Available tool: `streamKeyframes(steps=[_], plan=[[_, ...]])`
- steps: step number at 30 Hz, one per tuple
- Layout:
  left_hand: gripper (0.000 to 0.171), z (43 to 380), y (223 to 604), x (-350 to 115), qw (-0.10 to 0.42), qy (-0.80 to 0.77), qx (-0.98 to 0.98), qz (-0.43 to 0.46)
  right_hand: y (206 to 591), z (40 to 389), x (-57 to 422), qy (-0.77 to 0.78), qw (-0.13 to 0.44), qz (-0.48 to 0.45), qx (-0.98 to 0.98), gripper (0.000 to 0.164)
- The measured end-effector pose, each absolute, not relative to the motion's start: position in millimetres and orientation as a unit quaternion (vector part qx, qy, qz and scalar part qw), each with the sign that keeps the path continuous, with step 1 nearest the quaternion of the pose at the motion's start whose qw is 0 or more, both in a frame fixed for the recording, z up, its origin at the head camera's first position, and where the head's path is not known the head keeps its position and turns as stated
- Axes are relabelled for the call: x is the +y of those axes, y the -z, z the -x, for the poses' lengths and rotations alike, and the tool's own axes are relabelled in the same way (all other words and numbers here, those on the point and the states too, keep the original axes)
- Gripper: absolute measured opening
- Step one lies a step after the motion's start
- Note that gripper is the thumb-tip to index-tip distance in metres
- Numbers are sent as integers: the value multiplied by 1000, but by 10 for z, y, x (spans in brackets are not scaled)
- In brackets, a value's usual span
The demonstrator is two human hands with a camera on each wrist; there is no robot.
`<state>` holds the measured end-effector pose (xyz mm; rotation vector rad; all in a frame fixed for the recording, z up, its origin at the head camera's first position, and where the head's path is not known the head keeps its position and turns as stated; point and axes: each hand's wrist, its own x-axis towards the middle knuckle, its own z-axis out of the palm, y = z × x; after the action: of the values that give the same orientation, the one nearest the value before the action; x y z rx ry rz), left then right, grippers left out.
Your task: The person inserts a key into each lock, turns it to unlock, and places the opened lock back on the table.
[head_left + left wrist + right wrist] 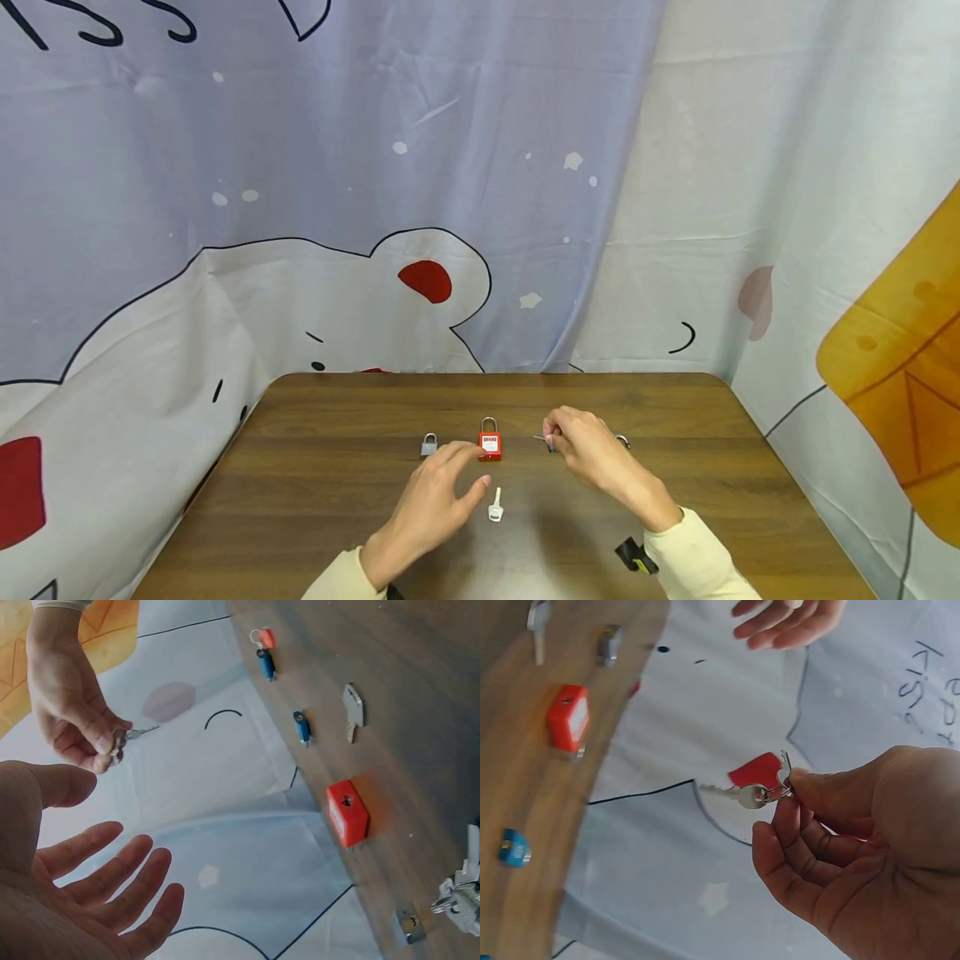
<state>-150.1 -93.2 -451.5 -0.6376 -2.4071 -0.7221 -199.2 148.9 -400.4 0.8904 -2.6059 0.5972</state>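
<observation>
presently, a printed curtain (337, 167) is hanging behind everything, grey-blue and white with red patches. before it, a brown wood-grain worktop (315, 492) is carrying the small goods.

left hand (431, 492): reaching over the worktop from a pale yellow sleeve (341, 579); its grip is standing apart, thumb clear of the fingers, holding nothing. in the head view a fingertip is overlapping the red padlock (490, 442); the left wrist view is showing space between them.

right hand (581, 442): its grip is clamping together on ringed keys (751, 796), thumb and forefinger pinching the ring, the other fingers curling.

red padlock: lying with shackle pointing away from the person, white label showing. a blue padlock (514, 849) is lying to its right; another blue piece (266, 664) is lying farther right, an orange-red bit (268, 637) sitting at its end, too blurred for naming. a smaller silver padlock (429, 445) is lying left of the red one.

loose key (496, 506): lying nearer the person than the red padlock, blade pointing away.

ringed keys: hanging above the worktop, right of the red padlock, two blades pointing different ways.
</observation>
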Motion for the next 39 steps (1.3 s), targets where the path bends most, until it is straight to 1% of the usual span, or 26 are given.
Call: streamKeyframes(steps=[5,12,18,25,29,39], plan=[[32,1507,4442,-937,273,279,-890,234,3860,1927,1464,-218,161,-323,-907,12],[30,1538,4333,-928,282,286,-885,234,3722,1851,1436,-220,168,-356,-892,16],[32,1566,4235,-899,293,311,-870,247,3598,1789,1419,-221,163,-366,-889,14],[34,1583,4102,-857,276,349,-859,253,3481,1725,1401,-223,172,-386,-879,16],[30,1575,4031,-821,275,376,-842,272,3429,1682,1383,-228,181,-398,-870,16],[24,1537,3868,-697,301,415,-792,332,3307,1592,1358,-234,204,-415,-855,17]])
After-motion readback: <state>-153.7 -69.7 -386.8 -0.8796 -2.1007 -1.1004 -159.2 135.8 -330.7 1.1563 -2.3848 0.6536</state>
